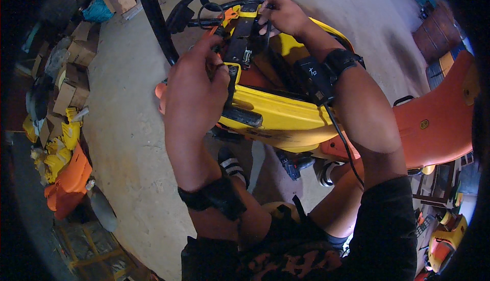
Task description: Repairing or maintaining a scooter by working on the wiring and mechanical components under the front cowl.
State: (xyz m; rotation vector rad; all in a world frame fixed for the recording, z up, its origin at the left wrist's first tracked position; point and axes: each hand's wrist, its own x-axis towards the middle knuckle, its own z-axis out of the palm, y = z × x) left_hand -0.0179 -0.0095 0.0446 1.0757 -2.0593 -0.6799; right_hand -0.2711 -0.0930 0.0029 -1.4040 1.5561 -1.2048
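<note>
A yellow vehicle body shell (286,110) with an orange inside lies in front of me, joined to a black tubular frame (155,18). Across its narrow end runs a black bracket (239,43) with a small metal catch on it. My left hand (196,89) is at the near-left side of this bracket, fingers curled in beside an orange part; what they grip is hidden. On the bracket's far-right side, my right hand (288,18) has its fingers bent round a thin black strip (268,28). Both wrists wear black straps, and the right one carries a small black box (314,79) with a cable.
A cordless drill (289,166) lies on the floor between my feet. To the right is a large orange curved panel (439,117), with a rusty drum (436,33) beyond. Cardboard boxes (74,89) and yellow and orange plastic parts (69,184) line the left side.
</note>
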